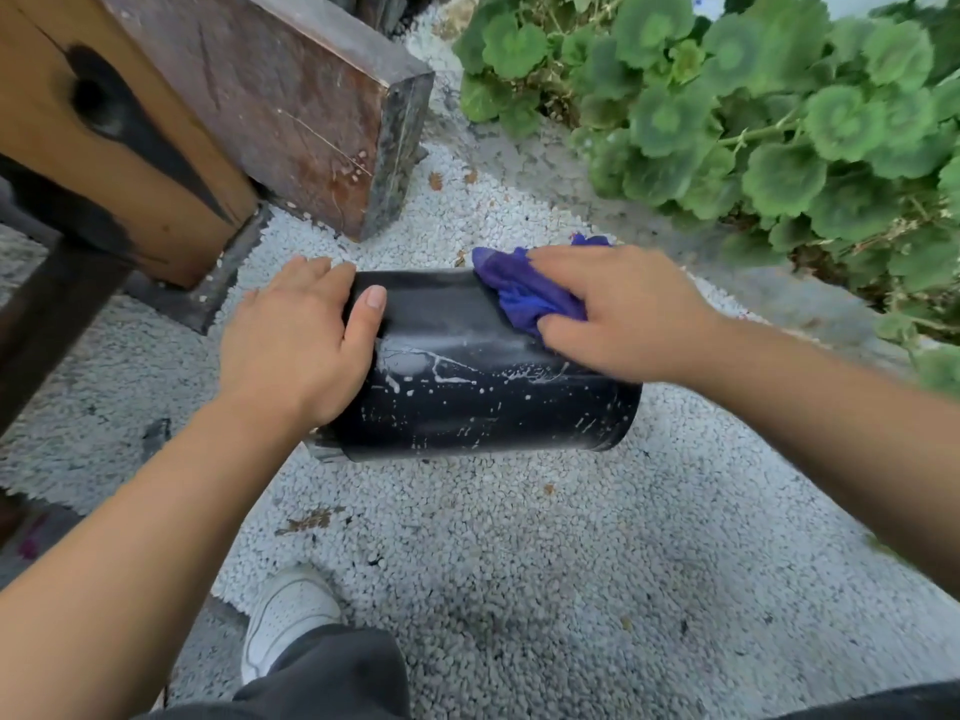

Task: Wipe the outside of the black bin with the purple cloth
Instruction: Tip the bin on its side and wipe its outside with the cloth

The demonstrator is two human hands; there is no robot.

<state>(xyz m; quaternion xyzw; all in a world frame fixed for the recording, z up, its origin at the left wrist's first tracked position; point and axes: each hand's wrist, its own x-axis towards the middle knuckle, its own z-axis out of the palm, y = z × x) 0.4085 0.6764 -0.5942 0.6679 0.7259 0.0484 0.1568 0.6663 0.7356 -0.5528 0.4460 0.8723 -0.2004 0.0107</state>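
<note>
Gravel (pixel 519 563) lies under the black bin (pixel 483 387), which is on its side, perhaps held just above the ground. My left hand (pixel 296 345) grips its left end, thumb curled over the wall. Farther along, my right hand (pixel 618 314) presses the purple cloth (pixel 524 293) onto its top with fingers curled around the bunched fabric.

You are working in soft, even daylight with no hard shadows. The leaves (pixel 779 111) at upper right smear with blur (your head camera is wide-angle, so edges bow). The black bin (pixel 467 366) shows pale sheen along its top.
</note>
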